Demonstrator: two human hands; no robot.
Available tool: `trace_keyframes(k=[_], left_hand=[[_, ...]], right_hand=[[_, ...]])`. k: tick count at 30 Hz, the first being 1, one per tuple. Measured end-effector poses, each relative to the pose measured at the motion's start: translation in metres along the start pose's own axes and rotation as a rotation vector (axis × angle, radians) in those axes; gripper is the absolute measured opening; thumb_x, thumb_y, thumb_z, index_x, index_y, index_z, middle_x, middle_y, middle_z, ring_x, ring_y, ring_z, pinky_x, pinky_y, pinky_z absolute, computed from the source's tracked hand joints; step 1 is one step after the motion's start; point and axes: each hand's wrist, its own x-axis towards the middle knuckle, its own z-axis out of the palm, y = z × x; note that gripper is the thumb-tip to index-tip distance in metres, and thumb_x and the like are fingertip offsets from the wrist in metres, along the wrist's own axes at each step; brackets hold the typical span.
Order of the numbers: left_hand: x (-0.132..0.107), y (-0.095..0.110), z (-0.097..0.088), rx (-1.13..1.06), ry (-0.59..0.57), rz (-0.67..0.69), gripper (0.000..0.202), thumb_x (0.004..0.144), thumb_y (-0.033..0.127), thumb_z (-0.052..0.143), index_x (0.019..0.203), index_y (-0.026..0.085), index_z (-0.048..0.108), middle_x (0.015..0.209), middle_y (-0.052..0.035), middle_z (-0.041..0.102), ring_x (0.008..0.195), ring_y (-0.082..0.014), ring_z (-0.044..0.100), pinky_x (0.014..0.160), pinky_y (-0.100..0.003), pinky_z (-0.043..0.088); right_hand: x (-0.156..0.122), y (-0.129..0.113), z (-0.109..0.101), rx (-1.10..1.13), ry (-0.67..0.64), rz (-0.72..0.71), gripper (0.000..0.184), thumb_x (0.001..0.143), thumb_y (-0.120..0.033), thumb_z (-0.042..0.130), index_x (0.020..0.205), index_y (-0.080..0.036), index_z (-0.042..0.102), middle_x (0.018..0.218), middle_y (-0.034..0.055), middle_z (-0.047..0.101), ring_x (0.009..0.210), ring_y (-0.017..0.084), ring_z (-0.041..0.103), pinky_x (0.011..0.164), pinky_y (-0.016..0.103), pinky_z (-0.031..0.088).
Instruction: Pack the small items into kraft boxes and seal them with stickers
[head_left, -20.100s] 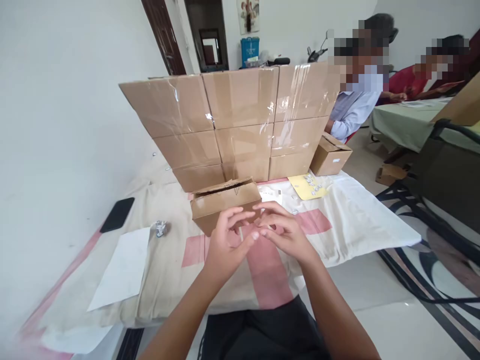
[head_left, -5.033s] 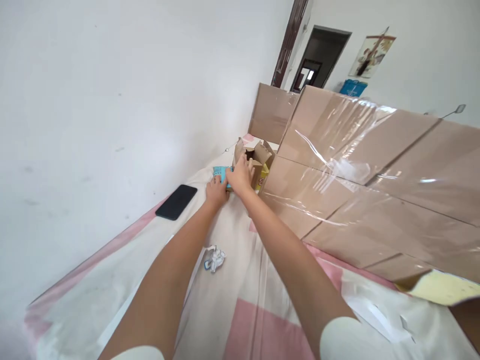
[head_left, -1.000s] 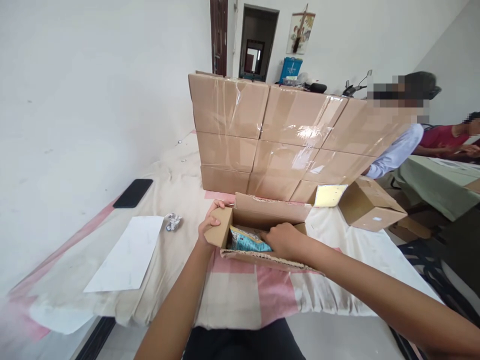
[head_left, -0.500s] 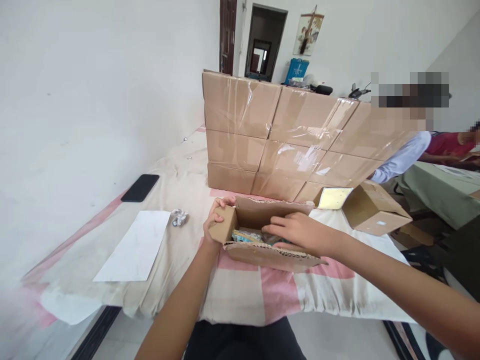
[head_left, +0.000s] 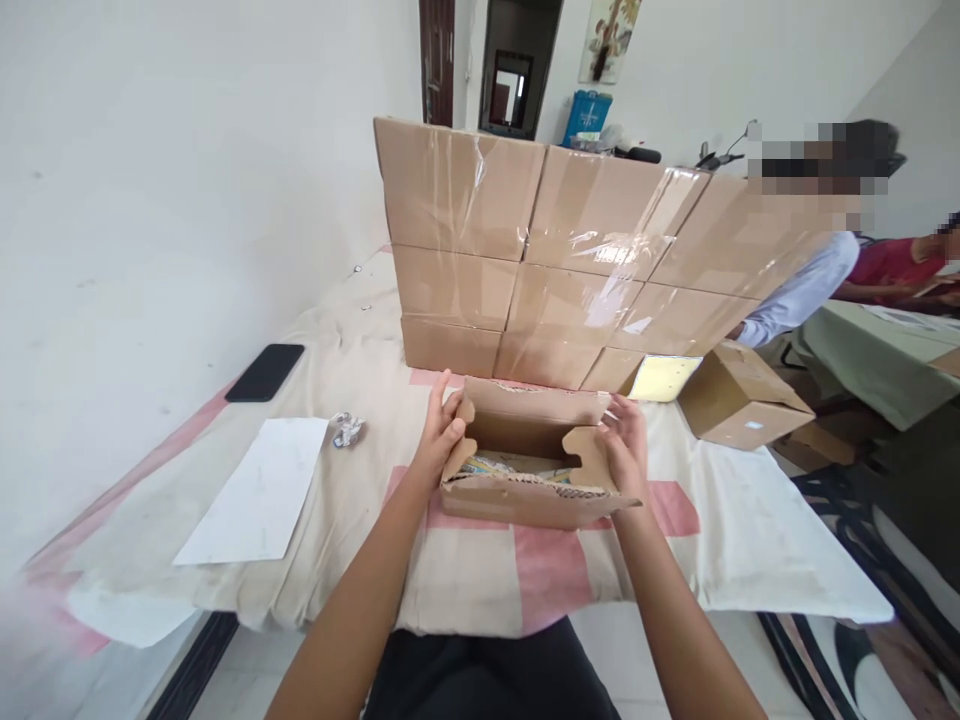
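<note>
An open cardboard box point(head_left: 529, 506) sits on the cloth-covered table in front of me, its long flaps standing up. Inside lie items with blue and yellow printing, mostly hidden by the walls and end flaps. My left hand point(head_left: 441, 437) grips the left end, thumb on the short flap, which leans inward. At the opposite end my right hand point(head_left: 627, 445) holds the right short flap point(head_left: 589, 458), also tilted in over the opening, with its fingers around the outer side.
Behind the box rises a wall of stacked, taped cartons point(head_left: 517, 270). To the left are a black phone point(head_left: 265, 373), a white paper sheet point(head_left: 255, 490) and crumpled paper point(head_left: 347, 430). A yellow sheet point(head_left: 666, 379) and another carton point(head_left: 742, 395) stand right, near a person's sleeve point(head_left: 806, 295).
My right hand has come out of the box and moved to its right end. Both short end flaps now tilt inward over the contents. The view has shifted slightly.
</note>
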Motion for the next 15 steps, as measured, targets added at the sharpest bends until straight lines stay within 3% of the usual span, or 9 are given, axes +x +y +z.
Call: trace_keyframes(k=[3, 5, 7, 8, 10, 12, 15], left_hand=[[-0.001, 0.003, 0.000, 0.067, -0.023, -0.054, 0.075, 0.081, 0.032, 0.081, 0.146, 0.043, 0.047, 0.128, -0.0015, 0.067, 0.105, -0.0180, 0.068, 0.089, -0.031, 0.051], [-0.001, 0.005, 0.000, 0.114, -0.018, -0.020, 0.053, 0.081, 0.028, 0.080, 0.130, 0.036, 0.064, 0.122, -0.0025, 0.070, 0.105, -0.0191, 0.067, 0.089, -0.032, 0.051], [0.000, 0.006, 0.000, 0.142, -0.022, 0.037, 0.021, 0.078, 0.031, 0.080, 0.098, 0.026, 0.075, 0.110, -0.0053, 0.072, 0.106, -0.0220, 0.065, 0.093, -0.034, 0.050], [0.000, 0.006, -0.001, 0.145, -0.030, 0.058, 0.017, 0.077, 0.037, 0.080, 0.084, 0.023, 0.075, 0.104, -0.0068, 0.072, 0.106, -0.0240, 0.064, 0.095, -0.036, 0.049], [0.001, 0.005, -0.002, 0.146, -0.045, 0.085, 0.032, 0.076, 0.051, 0.076, 0.071, 0.020, 0.070, 0.098, -0.0095, 0.070, 0.107, -0.0282, 0.063, 0.099, -0.041, 0.048], [0.002, 0.004, -0.005, 0.168, -0.054, 0.097, 0.039, 0.079, 0.058, 0.071, 0.069, 0.020, 0.068, 0.098, -0.0112, 0.069, 0.108, -0.0304, 0.062, 0.101, -0.045, 0.047], [0.003, 0.001, -0.009, 0.227, -0.057, 0.102, 0.036, 0.085, 0.049, 0.071, 0.065, 0.019, 0.063, 0.097, -0.0108, 0.068, 0.108, -0.0295, 0.061, 0.103, -0.044, 0.044]], right_hand=[[-0.002, 0.009, 0.002, 0.162, -0.110, 0.201, 0.048, 0.081, -0.033, 0.068, 0.128, -0.031, 0.057, 0.121, 0.0047, 0.068, 0.107, 0.024, 0.066, 0.091, 0.038, 0.052], [-0.004, 0.010, 0.003, 0.149, -0.088, 0.158, 0.035, 0.082, -0.033, 0.065, 0.116, -0.029, 0.063, 0.121, 0.0049, 0.068, 0.112, 0.026, 0.065, 0.097, 0.042, 0.050], [-0.005, 0.008, 0.003, 0.060, -0.099, 0.073, 0.017, 0.084, -0.035, 0.062, 0.099, -0.027, 0.067, 0.125, 0.0071, 0.066, 0.122, 0.029, 0.061, 0.105, 0.046, 0.046], [-0.005, 0.008, 0.003, 0.015, -0.119, 0.044, 0.014, 0.086, -0.036, 0.059, 0.091, -0.026, 0.066, 0.127, 0.0084, 0.065, 0.126, 0.030, 0.059, 0.108, 0.048, 0.044], [-0.005, 0.006, 0.001, -0.054, -0.175, 0.021, 0.018, 0.088, -0.038, 0.053, 0.084, -0.025, 0.065, 0.131, 0.0100, 0.062, 0.131, 0.032, 0.056, 0.112, 0.050, 0.041], [-0.004, 0.005, -0.004, -0.105, -0.222, 0.016, 0.026, 0.089, -0.044, 0.050, 0.095, -0.027, 0.068, 0.139, 0.0107, 0.058, 0.137, 0.033, 0.051, 0.115, 0.051, 0.039], [-0.007, -0.001, -0.023, -0.150, -0.300, 0.039, 0.065, 0.086, -0.070, 0.045, 0.136, -0.031, 0.058, 0.161, 0.0093, 0.040, 0.148, 0.036, 0.040, 0.117, 0.053, 0.038]])
